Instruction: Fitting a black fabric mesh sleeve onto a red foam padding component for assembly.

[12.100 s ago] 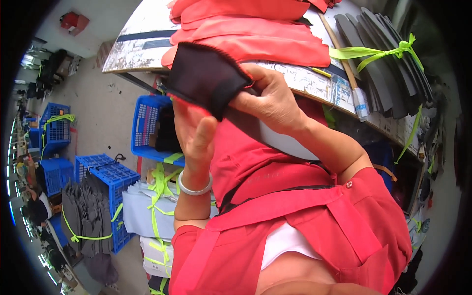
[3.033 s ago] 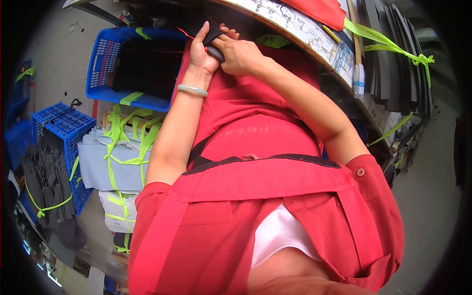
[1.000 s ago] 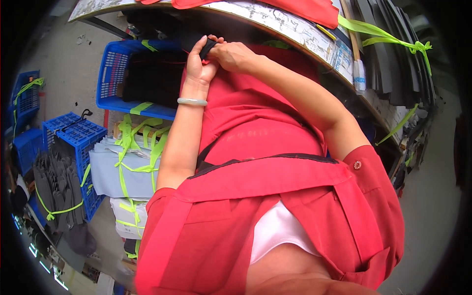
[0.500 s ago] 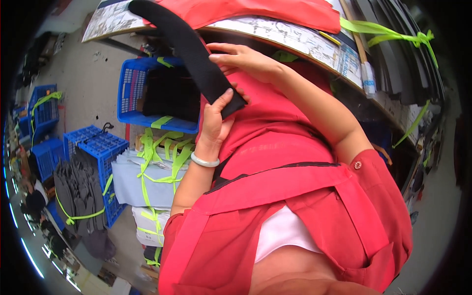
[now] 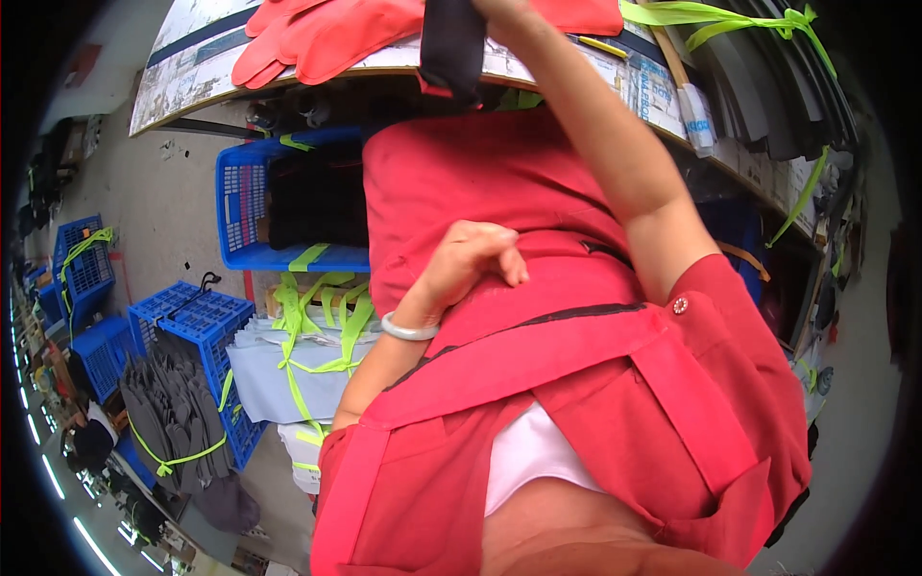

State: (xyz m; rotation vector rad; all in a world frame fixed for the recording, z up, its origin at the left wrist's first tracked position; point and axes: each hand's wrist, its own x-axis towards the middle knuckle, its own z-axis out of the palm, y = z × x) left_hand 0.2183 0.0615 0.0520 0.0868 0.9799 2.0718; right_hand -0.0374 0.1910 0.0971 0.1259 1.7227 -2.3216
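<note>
My right hand (image 5: 507,10) reaches up to the top edge of the view, over the table, its fingers partly cut off. It grips a black fabric piece (image 5: 451,53), which hangs down past the table's near edge, with a bit of red at its lower end. My left hand (image 5: 469,261), with a pale bangle at the wrist, is held in front of my red apron (image 5: 480,182). Its fingers are loosely bent and apart, with nothing in them. Red fabric pieces (image 5: 346,43) lie on the table beside the black one.
A blue crate (image 5: 288,257) with dark pieces stands left of my lap, below the table (image 5: 182,91). Nearby are tied light-grey sheets (image 5: 288,379), another blue crate (image 5: 192,312) and a tied dark-grey bundle (image 5: 178,408). Dark strips (image 5: 778,86) are stacked at the right.
My left hand has let go of the black fabric piece and drawn back toward my body. My right hand has taken it and moved up over the table. More red pieces show.
</note>
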